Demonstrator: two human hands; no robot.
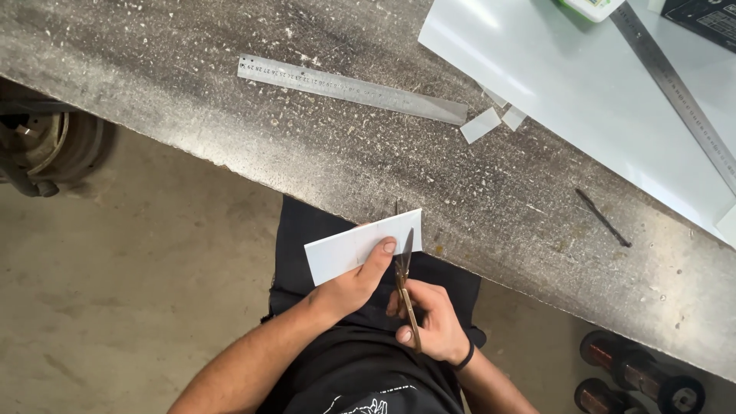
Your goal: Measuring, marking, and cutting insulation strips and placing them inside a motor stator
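The left hand [354, 285] pinches a white rectangular strip [360, 245] just off the near edge of the worn grey workbench [230, 146], thumb on top. The right hand [433, 322] is closed around scissors [404, 287], their blades meeting the strip's right end. A steel ruler [349, 88] lies mid-bench; small white offcuts [491, 123] sit beside a large white sheet [567, 84] at the far right corner.

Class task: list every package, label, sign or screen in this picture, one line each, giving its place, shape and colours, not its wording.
Package: top edge of the workbench, on the large pale sheet; white with a green rim, mostly cut off.
Dark printed box or label: top right corner; black with pale print, partly cut off.
No signs or screens.
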